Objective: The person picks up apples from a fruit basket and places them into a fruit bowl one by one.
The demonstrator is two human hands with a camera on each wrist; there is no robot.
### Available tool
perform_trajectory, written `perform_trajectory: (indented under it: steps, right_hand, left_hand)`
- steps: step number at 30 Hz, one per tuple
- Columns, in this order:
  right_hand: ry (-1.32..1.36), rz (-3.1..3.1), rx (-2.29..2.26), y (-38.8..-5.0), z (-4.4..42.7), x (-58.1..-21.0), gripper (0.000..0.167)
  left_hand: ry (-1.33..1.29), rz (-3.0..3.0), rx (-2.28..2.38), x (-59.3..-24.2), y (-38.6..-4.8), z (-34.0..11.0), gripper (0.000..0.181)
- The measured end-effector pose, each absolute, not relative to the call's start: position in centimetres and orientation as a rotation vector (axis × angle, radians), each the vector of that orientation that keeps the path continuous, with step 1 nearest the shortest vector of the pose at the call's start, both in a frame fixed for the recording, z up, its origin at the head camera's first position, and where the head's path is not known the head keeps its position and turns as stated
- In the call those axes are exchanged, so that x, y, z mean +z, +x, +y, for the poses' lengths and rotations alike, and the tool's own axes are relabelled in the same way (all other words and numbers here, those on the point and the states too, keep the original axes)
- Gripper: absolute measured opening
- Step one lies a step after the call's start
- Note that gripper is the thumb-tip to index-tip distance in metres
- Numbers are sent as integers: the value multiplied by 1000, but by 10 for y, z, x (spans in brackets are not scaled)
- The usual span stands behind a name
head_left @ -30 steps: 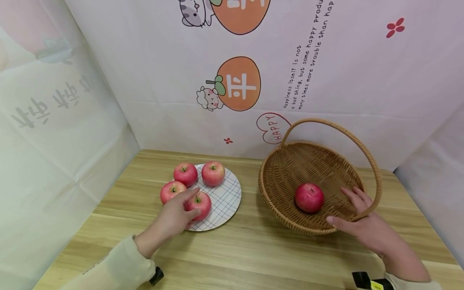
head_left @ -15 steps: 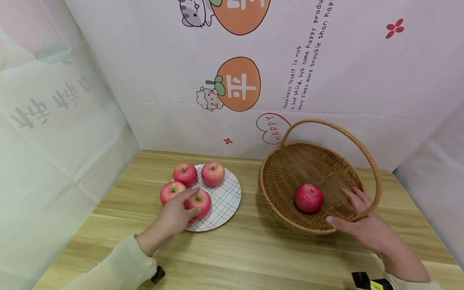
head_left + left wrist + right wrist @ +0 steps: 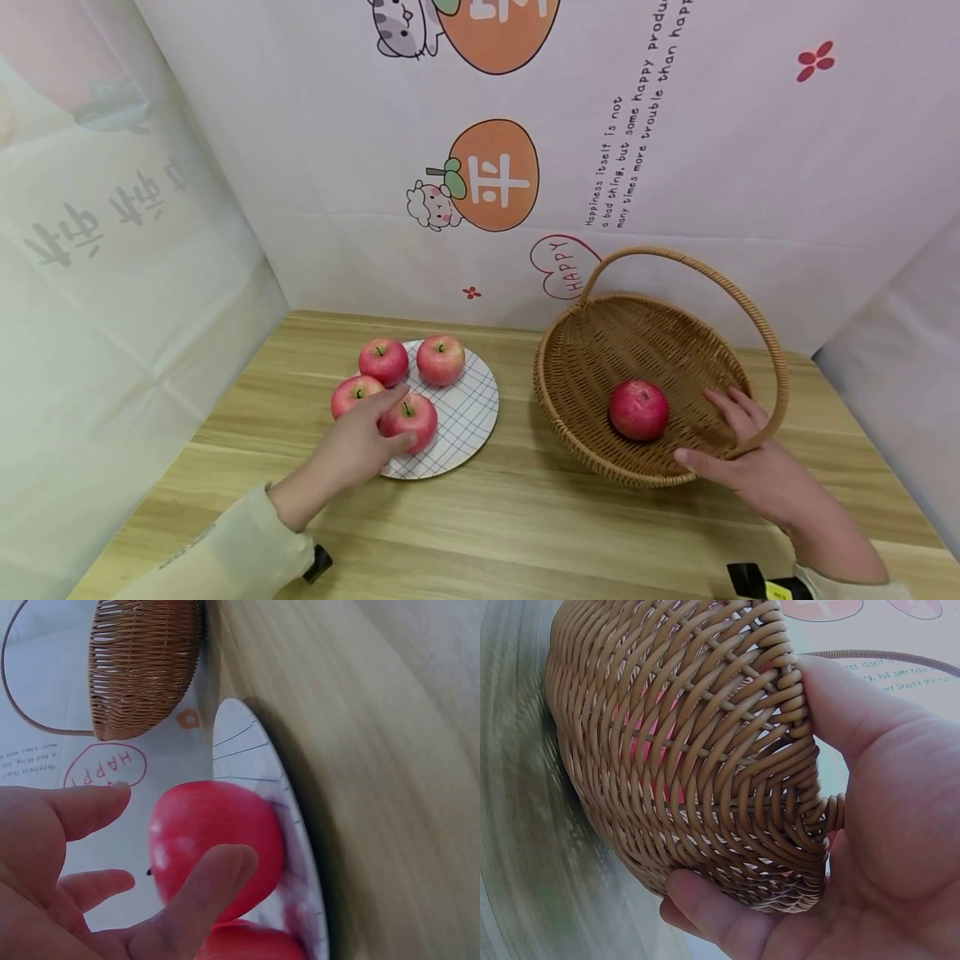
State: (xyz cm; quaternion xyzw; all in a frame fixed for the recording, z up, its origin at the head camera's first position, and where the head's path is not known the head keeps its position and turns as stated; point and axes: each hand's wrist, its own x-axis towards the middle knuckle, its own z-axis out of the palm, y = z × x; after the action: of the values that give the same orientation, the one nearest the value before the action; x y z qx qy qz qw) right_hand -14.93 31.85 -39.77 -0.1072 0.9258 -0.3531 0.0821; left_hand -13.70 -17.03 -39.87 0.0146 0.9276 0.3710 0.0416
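My left hand (image 3: pixel 352 442) is at a pink-red apple (image 3: pixel 414 423) on a white checked plate (image 3: pixel 468 417). Thumb and index finger stand on either side of this apple. The left wrist view has the fingers spread and extended, the thumb (image 3: pixel 217 874) passing in front of the apple (image 3: pixel 210 832); contact is hard to tell. On the right, my right hand (image 3: pixel 772 475) grips a wicker basket (image 3: pixel 637 333) at its rim by the handle joint. Its thumb (image 3: pixel 847 705) lies over the rim, fingers (image 3: pixel 712 900) against the weave. One round red fruit (image 3: pixel 639 410) lies in the basket.
More apples share the plate: one at the back left (image 3: pixel 383 362), one at the back right (image 3: pixel 441 360), and one at the left (image 3: pixel 352 396), partly behind my hand. The tall basket handle (image 3: pixel 750 308) arches upward. A printed cloth (image 3: pixel 337 208) hangs behind the wooden table (image 3: pixel 480 533).
My left hand has shifted very slightly left, away from the front apple, and its sleeve has moved left too. The apples, the basket and my right hand keep their places.
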Motion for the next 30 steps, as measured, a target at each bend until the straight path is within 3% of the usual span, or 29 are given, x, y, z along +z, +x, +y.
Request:
perform_trajectory:
  steps: [5,12,21,24,30]
  right_hand:
    - [-318,2763,-1054,-149,318,-399,101]
    - [-315,2764,-1059,-150,319,-398,101]
    - [-315,2773,-1041,-149,318,-398,100]
    - [-311,2779,-1034,-149,317,-398,100]
    - [-305,2784,-1027,-149,317,-398,100]
  left_hand:
    - [145,2927,880,-385,-134,-173,70]
    - [294,3049,213,-344,-124,-170,50]
    - [369,3115,202,-319,-140,-141,64]
    - [624,3207,203,-318,-156,-124,62]
    - [1420,3067,275,-320,-186,-77,56]
